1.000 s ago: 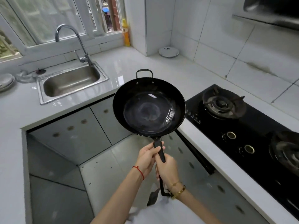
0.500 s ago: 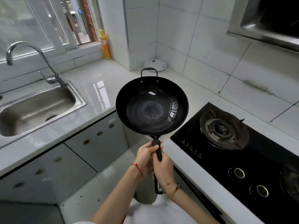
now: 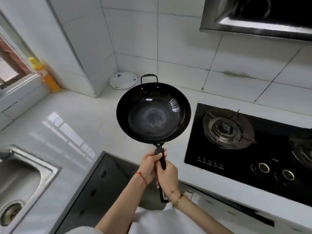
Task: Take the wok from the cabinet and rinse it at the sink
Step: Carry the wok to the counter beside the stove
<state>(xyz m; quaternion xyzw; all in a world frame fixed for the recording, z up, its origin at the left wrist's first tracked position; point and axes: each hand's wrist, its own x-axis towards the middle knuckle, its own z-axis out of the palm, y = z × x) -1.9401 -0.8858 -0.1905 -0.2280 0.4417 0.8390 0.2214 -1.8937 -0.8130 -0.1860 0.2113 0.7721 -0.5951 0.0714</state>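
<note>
Hands, left [image 3: 149,168] and right [image 3: 168,176], both grip the unmarked black wok's [image 3: 153,114] handle; stove [image 3: 244,149] icons unreadable.

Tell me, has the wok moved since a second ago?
Yes. The wok was over the cabinet fronts, its rim overlapping the stove; now it is over the counter corner, near the plate.

wok [image 3: 153,114] now over counter, sink [image 3: 18,181] nearer

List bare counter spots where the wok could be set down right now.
Widest free patch: the white counter between the sink and the gas hob, under the wok that both hands hold. The back corner is tighter: a plate leans there, a yellow bottle by the window. The hob is all burners.
</note>
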